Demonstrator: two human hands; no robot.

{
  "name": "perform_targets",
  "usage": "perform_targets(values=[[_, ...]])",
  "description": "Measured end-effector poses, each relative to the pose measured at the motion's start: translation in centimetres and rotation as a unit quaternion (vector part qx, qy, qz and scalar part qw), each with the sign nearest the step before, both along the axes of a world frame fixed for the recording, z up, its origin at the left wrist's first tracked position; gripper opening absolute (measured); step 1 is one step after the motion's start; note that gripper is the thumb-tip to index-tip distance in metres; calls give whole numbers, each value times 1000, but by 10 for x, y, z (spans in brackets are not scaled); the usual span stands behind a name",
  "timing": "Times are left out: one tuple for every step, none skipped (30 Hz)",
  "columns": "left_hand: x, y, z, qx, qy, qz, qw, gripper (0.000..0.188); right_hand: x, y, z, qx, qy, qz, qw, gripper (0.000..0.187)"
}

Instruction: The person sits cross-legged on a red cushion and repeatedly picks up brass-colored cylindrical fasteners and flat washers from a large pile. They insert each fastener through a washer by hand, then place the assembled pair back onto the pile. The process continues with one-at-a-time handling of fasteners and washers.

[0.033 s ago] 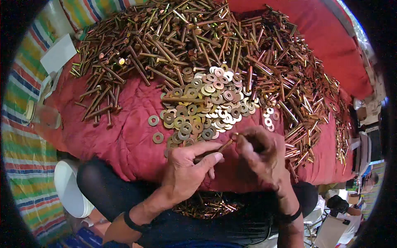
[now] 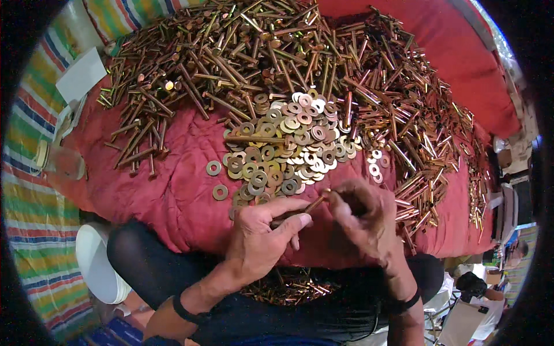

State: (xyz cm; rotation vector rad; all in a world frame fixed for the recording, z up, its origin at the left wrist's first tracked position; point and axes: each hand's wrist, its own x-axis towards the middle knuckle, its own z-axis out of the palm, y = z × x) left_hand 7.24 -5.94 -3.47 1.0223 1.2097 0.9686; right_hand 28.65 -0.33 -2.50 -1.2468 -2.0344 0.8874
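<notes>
My left hand is closed around a slim copper-coloured bolt, which slants up to the right from its thumb and fingers. At the bolt's upper end, the fingertips of my right hand are pinched together against it. Whether a small part also sits between them is hidden. Just beyond both hands lies a pile of flat brass-coloured washers, some overlapping and a few loose at its left. A single bolt rests across the washers.
Heaped bolts cover the back of the red padded cloth; thinner copper-coloured pieces spread down the right. More metal pieces lie below my wrists, between my legs. At left are a white bucket and a clear jar.
</notes>
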Motion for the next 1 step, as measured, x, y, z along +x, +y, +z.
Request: perform_targets(values=[[1, 0, 0, -1, -6, 0, 1000, 26, 1, -3, -3, 10, -33, 16, 999, 21]])
